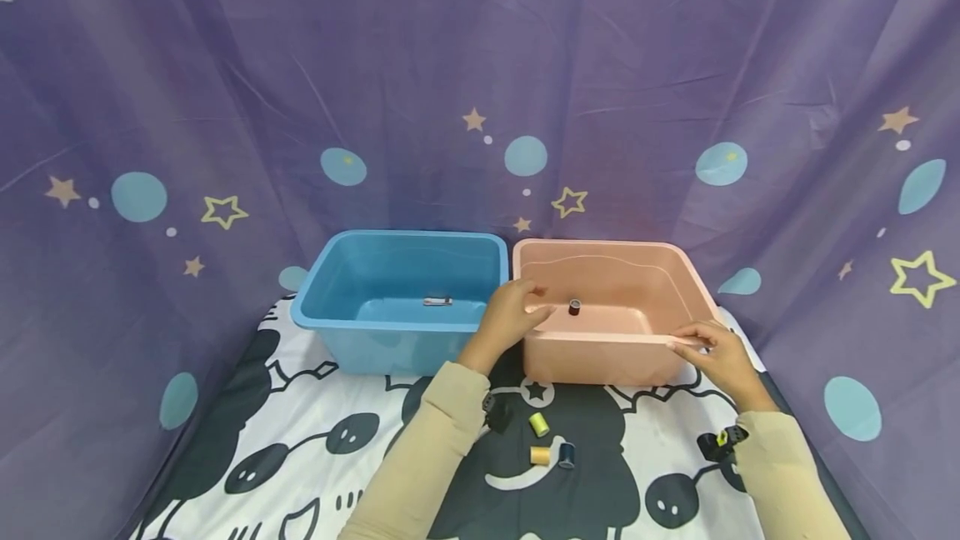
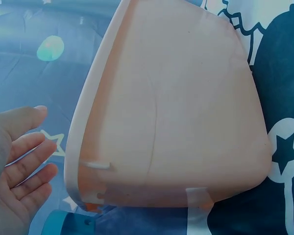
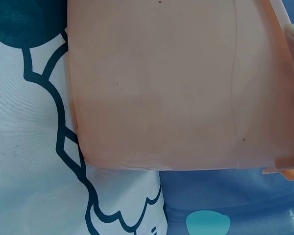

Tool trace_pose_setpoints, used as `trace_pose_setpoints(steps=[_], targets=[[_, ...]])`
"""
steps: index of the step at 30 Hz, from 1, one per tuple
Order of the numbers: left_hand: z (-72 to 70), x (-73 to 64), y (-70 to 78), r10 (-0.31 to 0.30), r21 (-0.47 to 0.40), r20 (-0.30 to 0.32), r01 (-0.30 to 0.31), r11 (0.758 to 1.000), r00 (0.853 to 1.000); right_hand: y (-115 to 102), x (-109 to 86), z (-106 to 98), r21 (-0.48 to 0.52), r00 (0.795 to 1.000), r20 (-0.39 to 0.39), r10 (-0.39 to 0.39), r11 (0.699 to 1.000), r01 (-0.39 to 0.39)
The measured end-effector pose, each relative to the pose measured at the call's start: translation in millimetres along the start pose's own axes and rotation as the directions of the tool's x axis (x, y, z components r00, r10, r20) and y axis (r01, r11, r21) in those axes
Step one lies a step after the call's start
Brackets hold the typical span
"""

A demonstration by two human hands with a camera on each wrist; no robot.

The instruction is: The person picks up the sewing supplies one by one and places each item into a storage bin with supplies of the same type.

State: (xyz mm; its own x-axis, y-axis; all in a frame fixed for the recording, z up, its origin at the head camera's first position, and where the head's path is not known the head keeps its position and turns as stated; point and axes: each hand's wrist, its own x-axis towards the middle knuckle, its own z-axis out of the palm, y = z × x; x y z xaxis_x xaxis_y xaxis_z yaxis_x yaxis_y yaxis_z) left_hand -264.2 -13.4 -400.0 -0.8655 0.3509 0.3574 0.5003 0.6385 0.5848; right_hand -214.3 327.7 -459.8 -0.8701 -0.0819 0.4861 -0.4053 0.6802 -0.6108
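Sleeves (image 1: 427, 452) nearest, the left hand (image 1: 510, 315) (thumb and fingers apart, empty) hovers over the pink bin (image 1: 600, 361), which the right hand (image 1: 716, 357) pinches; a tug could shift the spool (image 1: 574, 307) inside.

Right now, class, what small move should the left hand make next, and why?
Probably reach the left hand down to the lime thread spool: the hand looks empty, that spool lies on the cloth in front of the pink tub, and a dark spool sits inside the tub.
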Motion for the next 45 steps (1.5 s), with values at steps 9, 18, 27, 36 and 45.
trace_pose_setpoints(steps=[9,18,27,36,45], targets=[[-10.6,-11.7,7.0,0.029,0.033,-0.031,-0.028,0.999,0.999,0.8,2.0,0.6,0.02,1.0,-0.008,0.004,1.0,-0.004],[-8.4,-27.1,15.6,0.044,-0.011,-0.021,-0.044,0.999,0.999,0.3,0.0,-1.1,-0.001,1.0,-0.006,-0.005,1.0,0.005],[-9.5,-44.3,14.3,0.05,-0.083,-0.012,-0.051,0.995,0.999,0.9,-0.4,-0.2,-0.013,1.0,0.004,-0.003,1.0,0.003],[-5.8,-58.1,14.2,0.07,-0.04,-0.028,-0.071,0.997,0.997,-0.8,-1.0,-1.1,-0.016,1.0,0.005,0.005,1.0,-0.005],[-0.3,-69.6,13.1,0.088,-0.052,-0.026,-0.089,0.995,0.996,-2.6,-1.4,0.5,-0.011,1.0,0.01,0.005,1.0,-0.005]])
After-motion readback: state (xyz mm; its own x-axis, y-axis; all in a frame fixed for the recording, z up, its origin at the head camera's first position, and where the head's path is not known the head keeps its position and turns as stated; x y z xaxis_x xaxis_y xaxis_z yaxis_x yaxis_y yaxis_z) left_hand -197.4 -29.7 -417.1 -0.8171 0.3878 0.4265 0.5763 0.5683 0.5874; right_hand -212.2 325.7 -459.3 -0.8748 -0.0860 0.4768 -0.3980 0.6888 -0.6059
